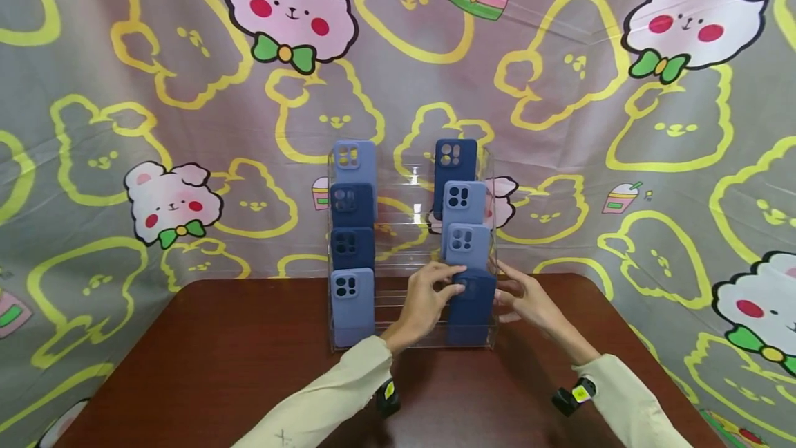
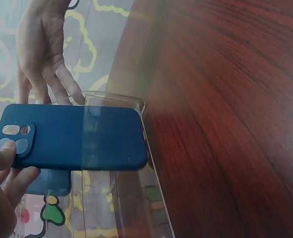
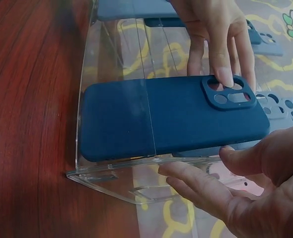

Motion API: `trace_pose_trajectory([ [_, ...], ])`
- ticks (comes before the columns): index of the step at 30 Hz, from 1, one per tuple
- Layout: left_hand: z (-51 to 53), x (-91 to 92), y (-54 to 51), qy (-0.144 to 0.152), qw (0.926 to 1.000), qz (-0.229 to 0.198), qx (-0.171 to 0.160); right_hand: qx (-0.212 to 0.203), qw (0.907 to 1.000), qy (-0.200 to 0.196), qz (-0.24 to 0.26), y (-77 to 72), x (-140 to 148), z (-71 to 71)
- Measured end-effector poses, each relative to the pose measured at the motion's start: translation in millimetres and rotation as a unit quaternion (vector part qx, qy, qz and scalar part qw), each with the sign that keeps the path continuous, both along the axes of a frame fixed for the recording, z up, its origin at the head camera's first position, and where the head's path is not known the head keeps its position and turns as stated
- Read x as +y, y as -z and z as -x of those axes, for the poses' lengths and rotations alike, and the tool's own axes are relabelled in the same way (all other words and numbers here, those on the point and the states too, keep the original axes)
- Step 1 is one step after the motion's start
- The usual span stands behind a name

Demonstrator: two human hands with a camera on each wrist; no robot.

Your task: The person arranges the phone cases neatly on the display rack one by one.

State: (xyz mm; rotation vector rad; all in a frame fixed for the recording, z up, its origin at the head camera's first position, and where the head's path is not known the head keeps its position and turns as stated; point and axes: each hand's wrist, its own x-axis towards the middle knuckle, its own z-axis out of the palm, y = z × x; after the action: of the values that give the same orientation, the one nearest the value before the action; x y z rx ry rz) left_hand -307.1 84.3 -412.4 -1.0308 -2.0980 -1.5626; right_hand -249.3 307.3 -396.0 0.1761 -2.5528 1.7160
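A dark blue phone case (image 1: 470, 313) stands in the lowest tier of a clear stepped display stand (image 1: 410, 346), in its right column. My left hand (image 1: 425, 301) pinches the case's upper left edge, with the thumb over the camera cutout, as the right wrist view shows. Beside the opposite edge is my right hand (image 1: 527, 301); its fingers (image 3: 198, 186) extend loosely along the stand's side. Its thumb tip is close to the case's edge, and I cannot tell whether they touch. The lower end of the case sits behind the clear front lip.
Behind that case, light blue cases (image 1: 466, 244) and a dark one (image 1: 456, 157) rise in tiers. The left column holds light (image 1: 354, 306) and dark blue cases (image 1: 353, 247). The stand is on a brown wooden table (image 1: 249, 365) before a patterned cloth (image 1: 398, 88).
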Motion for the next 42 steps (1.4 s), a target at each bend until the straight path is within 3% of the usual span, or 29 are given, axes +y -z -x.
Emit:
trace_pose_trajectory([
  [9, -2.5, 7.7, -5.0, -0.028, 0.9996, -0.006, 0.006, -0.005, 0.9994, -0.033, -0.002, -2.6, 8, 3.9],
  [14, -4.1, 9.9, -2.6, -0.044, 0.999, -0.006, -0.002, -0.017, 0.9987, -0.048, 0.01, -0.5, 11, 2.3],
  [24, -1.7, 2.4, 0.0, -0.039, 0.9991, 0.003, 0.015, 0.0, 0.9993, -0.037, -0.004, -0.5, 6, 2.7],
  [34, -2.1, -12.3, 4.2, -0.029, 0.9992, 0.015, 0.022, 0.004, 0.9998, -0.02, 0.005, 0.8, -2, 1.2],
  [38, -8.2, -26.8, 4.8, -0.008, 0.9995, 0.02, 0.024, -0.002, 0.9996, -0.026, 0.012, 3.7, 0, -0.3],
  [42, -13.5, -49.2, 2.7, -0.007, 0.9978, 0.038, 0.054, -0.001, 0.9991, -0.043, 0.001, 7.0, 4, -1.9],
])
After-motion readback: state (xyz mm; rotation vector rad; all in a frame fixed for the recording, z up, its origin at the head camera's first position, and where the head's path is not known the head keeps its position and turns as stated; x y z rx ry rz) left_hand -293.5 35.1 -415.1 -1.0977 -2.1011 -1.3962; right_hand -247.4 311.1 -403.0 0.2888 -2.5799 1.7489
